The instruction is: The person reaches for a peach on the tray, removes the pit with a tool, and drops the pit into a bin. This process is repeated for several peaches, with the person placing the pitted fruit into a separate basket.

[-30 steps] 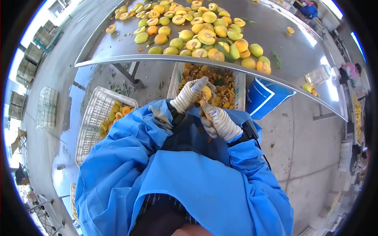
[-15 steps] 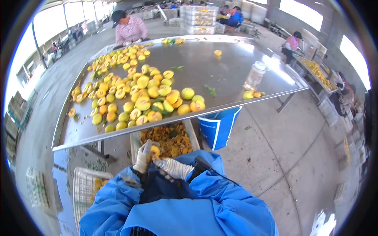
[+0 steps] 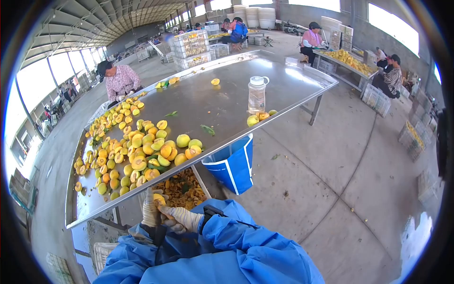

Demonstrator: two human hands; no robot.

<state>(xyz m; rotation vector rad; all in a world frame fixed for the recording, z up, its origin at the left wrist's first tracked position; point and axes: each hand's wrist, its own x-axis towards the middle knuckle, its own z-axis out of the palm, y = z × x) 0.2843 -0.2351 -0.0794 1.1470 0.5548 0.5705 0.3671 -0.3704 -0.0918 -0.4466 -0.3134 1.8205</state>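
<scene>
The view has lifted, showing more of the roof (image 3: 111, 21).

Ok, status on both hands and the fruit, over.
Left hand closed on yellow fruit. Right hand close against it, grip unclear. Table edge just beyond the hands, crate below it.

white crate (image 3: 100, 255): mostly behind sleeve (image 3: 126, 255) | under-table crate (image 3: 201, 182): partly hidden | held fruit (image 3: 159, 199): partly covered

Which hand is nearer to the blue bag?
Right. The right hand is below and left of the blue bag; the left hand is farther out on that side.
</scene>
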